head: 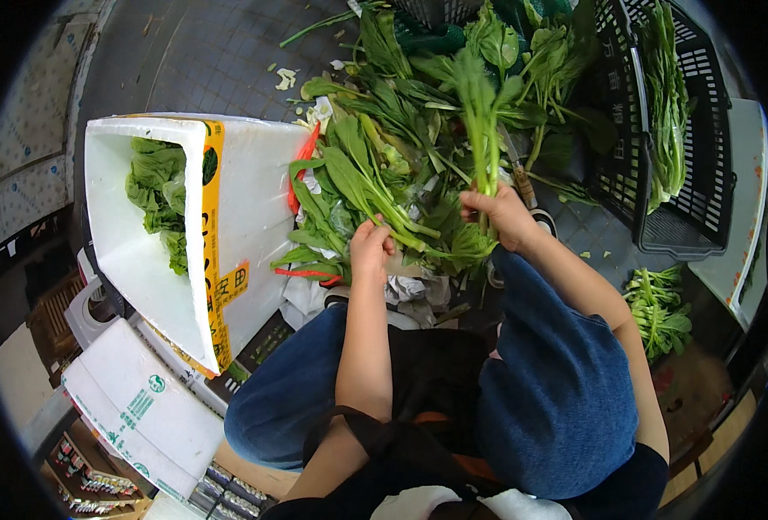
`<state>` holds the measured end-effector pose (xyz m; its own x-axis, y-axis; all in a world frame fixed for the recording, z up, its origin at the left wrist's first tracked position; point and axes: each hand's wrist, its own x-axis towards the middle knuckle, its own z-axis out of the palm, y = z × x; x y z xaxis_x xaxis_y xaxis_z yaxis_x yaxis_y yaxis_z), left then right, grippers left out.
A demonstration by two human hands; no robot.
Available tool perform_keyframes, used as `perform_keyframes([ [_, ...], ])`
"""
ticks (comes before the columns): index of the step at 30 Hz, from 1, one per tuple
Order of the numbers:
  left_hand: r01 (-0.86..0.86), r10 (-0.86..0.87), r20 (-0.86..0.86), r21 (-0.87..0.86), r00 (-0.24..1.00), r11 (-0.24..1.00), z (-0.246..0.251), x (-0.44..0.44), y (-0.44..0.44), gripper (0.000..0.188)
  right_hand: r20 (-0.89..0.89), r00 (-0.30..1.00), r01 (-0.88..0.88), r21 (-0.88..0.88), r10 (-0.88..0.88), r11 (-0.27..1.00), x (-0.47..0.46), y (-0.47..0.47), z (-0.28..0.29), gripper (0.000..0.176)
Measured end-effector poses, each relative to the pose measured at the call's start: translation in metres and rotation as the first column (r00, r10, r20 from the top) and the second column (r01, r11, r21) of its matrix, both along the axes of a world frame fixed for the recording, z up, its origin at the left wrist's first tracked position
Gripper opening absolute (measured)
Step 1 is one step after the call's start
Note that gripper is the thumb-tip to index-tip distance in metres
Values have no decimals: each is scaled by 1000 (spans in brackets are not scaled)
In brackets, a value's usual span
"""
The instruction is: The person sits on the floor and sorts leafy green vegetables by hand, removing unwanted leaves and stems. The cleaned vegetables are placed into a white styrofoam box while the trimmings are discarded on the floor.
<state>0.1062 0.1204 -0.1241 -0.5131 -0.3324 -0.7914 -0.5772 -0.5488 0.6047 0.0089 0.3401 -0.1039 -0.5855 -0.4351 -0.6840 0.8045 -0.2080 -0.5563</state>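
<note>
My right hand [497, 211] is closed around the pale stems of a bunch of leafy greens [481, 130], which stands upright with its leaves pointing away from me. To its left, my left hand [372, 250] pinches the stem of a leafy green [358, 188], whose leaves point up and to the left. Both hands are above a heap of loose leaves and stalks [416, 110] on the floor between my feet. A knife [521, 179] with a worn handle lies just beyond my right hand, its blade partly covered by greens.
At left a white foam box [260, 175] lies on its side, with lettuce [156, 182] inside. A black plastic basket [702, 136] at right holds long greens [668, 123]. More greens [657, 309] lie below it. Crumpled white plastic [416, 296] is near my feet.
</note>
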Motion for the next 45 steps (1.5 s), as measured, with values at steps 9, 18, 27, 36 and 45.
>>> perform_keyframes([
  [9, 163, -160, -300, -13, 940, 987, 61, -42, 65, 23, 20, 998, -64, -114, 67, 991, 4, -13, 11, 28],
  [18, 37, -44, -478, -23, 877, 999, 87, -57, 92, 16, -47, 931, 362, -21, -363, 932, -33, 14, 33, 26],
  [27, 177, -397, -390, -491, 831, 853, 114, -131, 40, 42, 22, 879, 469, -228, -477, 853, -48, 47, 25, 19],
  [36, 688, -359, 600, -512, 715, 514, -45, -22, -16, 42, 51, 959, 283, -147, -279, 948, -28, 22, 34, 21],
  [45, -43, 2, -135, -301, 991, 953, 5, -11, 18, 19, 36, 996, 89, -62, -87, 994, -18, 20, 24, 16],
])
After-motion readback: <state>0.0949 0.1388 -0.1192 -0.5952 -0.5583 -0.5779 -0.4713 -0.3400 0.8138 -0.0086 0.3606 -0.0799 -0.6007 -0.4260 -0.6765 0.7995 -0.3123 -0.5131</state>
